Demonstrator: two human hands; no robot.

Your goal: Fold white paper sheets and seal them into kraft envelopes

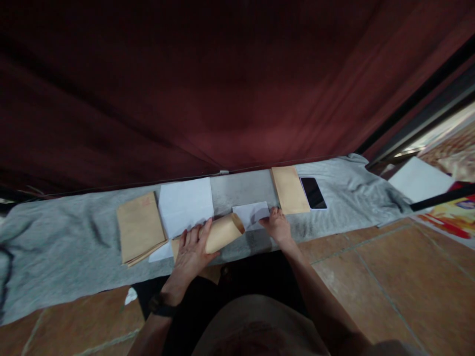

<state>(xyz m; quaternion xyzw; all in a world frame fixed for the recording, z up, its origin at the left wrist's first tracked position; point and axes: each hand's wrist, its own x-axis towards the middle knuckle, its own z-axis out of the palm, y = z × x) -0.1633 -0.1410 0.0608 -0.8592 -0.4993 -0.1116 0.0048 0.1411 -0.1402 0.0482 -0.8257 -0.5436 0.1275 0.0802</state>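
My left hand [192,247] rests over a brown paper envelope [224,232], fingers on top and thumb along its near side. The envelope bulges like a tube, and its mouth gapes toward the right. A folded white sheet [252,213] lies just past that mouth, apart from it. With bent fingers, my right hand [277,225] grips the right edge of this sheet; the fingertips are partly hidden. Beyond my left hand are larger white sheets [185,202]. A stack of brown envelopes [141,227] lies to their left.
Grey cloth [74,237] covers the long narrow surface. Another brown envelope [291,190] lies at the right beside a phone [313,193]. A dark red curtain [222,99] hangs behind. Metal bars [426,113] run along the right, and floor tiles [371,277] show in front.
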